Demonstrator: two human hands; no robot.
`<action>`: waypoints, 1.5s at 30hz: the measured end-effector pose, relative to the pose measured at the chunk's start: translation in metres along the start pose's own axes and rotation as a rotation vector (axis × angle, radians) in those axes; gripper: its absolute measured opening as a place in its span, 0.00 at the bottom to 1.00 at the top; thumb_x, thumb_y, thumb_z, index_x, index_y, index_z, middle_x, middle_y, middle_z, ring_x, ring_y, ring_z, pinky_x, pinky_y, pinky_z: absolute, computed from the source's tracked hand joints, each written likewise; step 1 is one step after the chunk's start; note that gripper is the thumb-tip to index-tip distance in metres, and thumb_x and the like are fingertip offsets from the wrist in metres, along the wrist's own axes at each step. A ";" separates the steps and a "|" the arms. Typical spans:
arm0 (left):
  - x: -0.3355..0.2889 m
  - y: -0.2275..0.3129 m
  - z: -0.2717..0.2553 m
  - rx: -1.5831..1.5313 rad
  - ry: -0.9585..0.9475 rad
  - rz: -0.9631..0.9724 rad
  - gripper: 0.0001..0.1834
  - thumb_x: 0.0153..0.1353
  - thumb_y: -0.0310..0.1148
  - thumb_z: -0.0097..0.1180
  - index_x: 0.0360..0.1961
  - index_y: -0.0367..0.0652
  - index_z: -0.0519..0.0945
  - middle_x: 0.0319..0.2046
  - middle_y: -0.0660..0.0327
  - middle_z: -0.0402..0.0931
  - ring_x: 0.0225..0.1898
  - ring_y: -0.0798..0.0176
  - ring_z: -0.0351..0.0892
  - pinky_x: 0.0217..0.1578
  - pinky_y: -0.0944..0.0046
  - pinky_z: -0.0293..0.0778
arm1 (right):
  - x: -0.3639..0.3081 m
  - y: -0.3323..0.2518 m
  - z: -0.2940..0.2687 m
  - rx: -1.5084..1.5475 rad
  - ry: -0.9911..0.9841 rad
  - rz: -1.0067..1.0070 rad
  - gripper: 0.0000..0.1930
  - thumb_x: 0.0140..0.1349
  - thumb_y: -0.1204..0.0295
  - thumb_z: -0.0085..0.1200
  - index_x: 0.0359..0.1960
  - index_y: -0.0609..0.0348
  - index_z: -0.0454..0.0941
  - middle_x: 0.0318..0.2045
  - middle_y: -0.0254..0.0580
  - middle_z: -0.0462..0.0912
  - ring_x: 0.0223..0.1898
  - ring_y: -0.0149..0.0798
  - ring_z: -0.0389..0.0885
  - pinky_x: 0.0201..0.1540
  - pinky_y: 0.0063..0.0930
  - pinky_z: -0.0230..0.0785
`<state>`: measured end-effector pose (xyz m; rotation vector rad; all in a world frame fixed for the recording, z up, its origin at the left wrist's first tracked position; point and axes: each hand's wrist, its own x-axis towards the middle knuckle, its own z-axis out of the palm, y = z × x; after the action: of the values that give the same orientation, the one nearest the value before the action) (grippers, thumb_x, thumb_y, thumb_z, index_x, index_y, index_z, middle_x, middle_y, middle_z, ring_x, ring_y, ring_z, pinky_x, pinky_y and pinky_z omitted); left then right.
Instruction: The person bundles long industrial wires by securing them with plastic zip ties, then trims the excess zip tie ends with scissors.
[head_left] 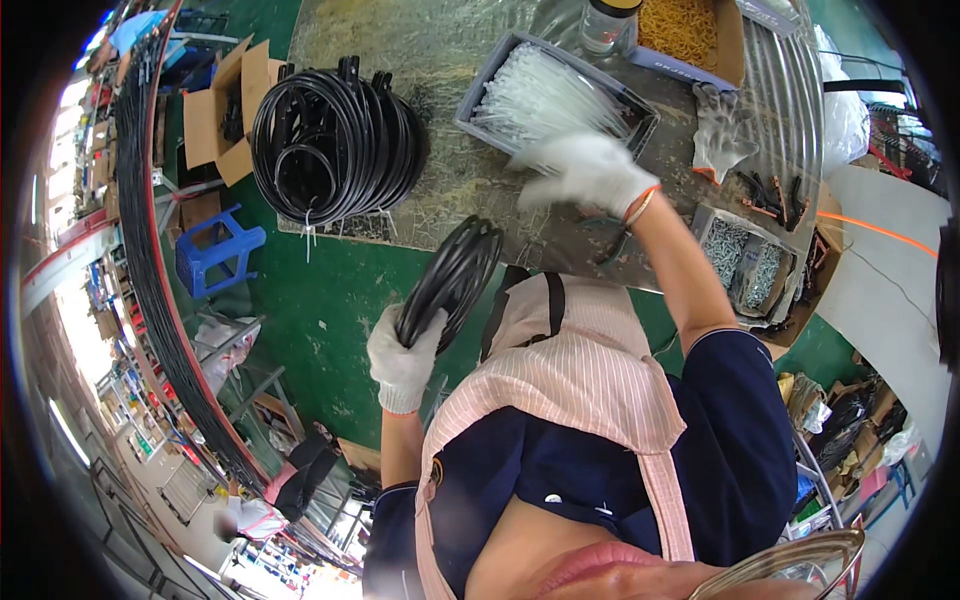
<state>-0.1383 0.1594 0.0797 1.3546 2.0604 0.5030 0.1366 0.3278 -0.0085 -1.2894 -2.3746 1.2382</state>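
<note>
My left hand [402, 362], in a white knit glove, grips a coil of black cable [462, 268] off the table's near edge. The coil stands tilted, its upper end leaning right. My right hand [585, 172], gloved the same way, is over the near edge of a grey tray [478, 88] heaped with white cable ties [550, 92]. Its fingers are smeared by motion, so I cannot make out whether they hold anything. Left of the tray, a bundle of several black cable coils [335, 145] rests on the table, with white ties showing at its lower edge.
The worktable [440, 60] also bears a jar [608, 28], a box of yellow rubber bands [690, 30], a spare glove [722, 130] and a box of screws [745, 265]. A blue stool [220, 250] and an open carton [228, 110] stand to the left.
</note>
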 end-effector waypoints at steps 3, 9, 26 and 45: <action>-0.004 -0.016 -0.010 -0.132 0.055 -0.190 0.14 0.50 0.31 0.71 0.34 0.35 0.82 0.25 0.62 0.81 0.26 0.72 0.75 0.31 0.68 0.74 | 0.010 0.064 0.007 -0.327 0.205 0.487 0.16 0.64 0.54 0.52 0.47 0.46 0.81 0.41 0.45 0.83 0.45 0.50 0.83 0.46 0.45 0.76; -0.004 -0.032 -0.017 -0.185 0.130 -0.201 0.15 0.50 0.33 0.71 0.35 0.35 0.81 0.27 0.61 0.82 0.28 0.71 0.76 0.34 0.67 0.74 | 0.018 0.068 0.013 -0.207 0.280 0.512 0.16 0.61 0.54 0.57 0.45 0.45 0.82 0.41 0.44 0.84 0.46 0.50 0.82 0.47 0.42 0.75; 0.015 -0.035 -0.031 -0.293 0.192 -0.172 0.17 0.52 0.31 0.71 0.38 0.33 0.79 0.30 0.62 0.81 0.30 0.72 0.76 0.35 0.71 0.73 | 0.001 0.037 -0.003 0.139 0.535 0.383 0.15 0.59 0.56 0.60 0.43 0.49 0.82 0.37 0.40 0.86 0.39 0.42 0.84 0.44 0.32 0.73; 0.013 -0.030 -0.023 -0.588 0.211 -0.064 0.31 0.55 0.29 0.68 0.57 0.31 0.67 0.44 0.51 0.80 0.43 0.64 0.81 0.46 0.64 0.78 | -0.013 -0.125 0.053 0.887 -0.286 0.138 0.11 0.61 0.72 0.59 0.42 0.63 0.82 0.29 0.36 0.83 0.30 0.26 0.80 0.35 0.22 0.74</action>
<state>-0.1777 0.1594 0.0748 0.9100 1.8864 1.1562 0.0406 0.2517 0.0523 -1.0062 -1.5025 2.2612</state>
